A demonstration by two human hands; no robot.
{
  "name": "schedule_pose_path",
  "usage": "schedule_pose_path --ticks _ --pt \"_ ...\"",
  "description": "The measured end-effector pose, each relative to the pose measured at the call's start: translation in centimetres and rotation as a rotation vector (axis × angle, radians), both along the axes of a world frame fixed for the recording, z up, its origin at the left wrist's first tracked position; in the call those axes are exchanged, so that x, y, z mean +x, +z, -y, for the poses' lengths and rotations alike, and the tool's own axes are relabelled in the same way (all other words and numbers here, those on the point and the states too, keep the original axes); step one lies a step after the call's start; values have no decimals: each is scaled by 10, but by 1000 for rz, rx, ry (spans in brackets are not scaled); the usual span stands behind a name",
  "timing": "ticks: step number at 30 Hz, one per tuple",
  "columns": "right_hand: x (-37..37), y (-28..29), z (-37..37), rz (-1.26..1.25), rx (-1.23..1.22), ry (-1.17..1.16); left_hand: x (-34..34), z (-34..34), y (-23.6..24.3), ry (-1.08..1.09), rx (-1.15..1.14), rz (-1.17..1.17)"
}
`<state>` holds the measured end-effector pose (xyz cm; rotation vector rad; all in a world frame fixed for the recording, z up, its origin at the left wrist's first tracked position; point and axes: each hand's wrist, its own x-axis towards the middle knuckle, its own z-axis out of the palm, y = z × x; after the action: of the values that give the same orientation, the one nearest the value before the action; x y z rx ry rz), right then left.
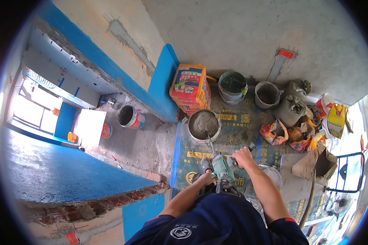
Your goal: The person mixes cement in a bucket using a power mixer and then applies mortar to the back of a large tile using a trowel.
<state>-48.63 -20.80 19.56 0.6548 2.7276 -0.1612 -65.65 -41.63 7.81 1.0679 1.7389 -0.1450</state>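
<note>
A pale green power mixer [223,170] points away from me, its shaft [211,142] reaching into grey mortar [205,122] in a round bucket [191,131] at the centre. My right hand [242,157] grips the mixer's side handle, right of the body. My left hand [207,178] is closed round a handle at the left of the tool, nearer my body. My shoe [205,163] shows just left of the mixer, beside the printed protective sheet [184,147] on the floor.
Orange-red sacks [190,87], two buckets [232,94] [267,95], grey sacks [288,112] and opened bags [274,132] line the wall. A cart frame [347,155] stands right. Leftward are a blue-edged wall [159,81], a bucket [131,117] and a rough ledge [77,211].
</note>
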Motion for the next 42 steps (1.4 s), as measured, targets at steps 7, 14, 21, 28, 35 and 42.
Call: schedule_pose_path --ticks 7,14,21,28,35,42 --pt "-9 11 4 -23 9 14 -12 -3 12 -77 -55 -2" --pt "-9 6 -3 -6 35 29 -3 -15 68 6 -30 4" --pt "-12 -1 -6 -58 65 57 -5 -17 64 60 -41 21" --pt "-35 13 -25 -69 118 144 -9 3 8 126 310 170" --pt "-57 40 -44 -42 34 210 -22 0 -17 -361 477 -100" --pt "-58 39 -53 -65 26 133 -33 -19 43 205 192 -49"
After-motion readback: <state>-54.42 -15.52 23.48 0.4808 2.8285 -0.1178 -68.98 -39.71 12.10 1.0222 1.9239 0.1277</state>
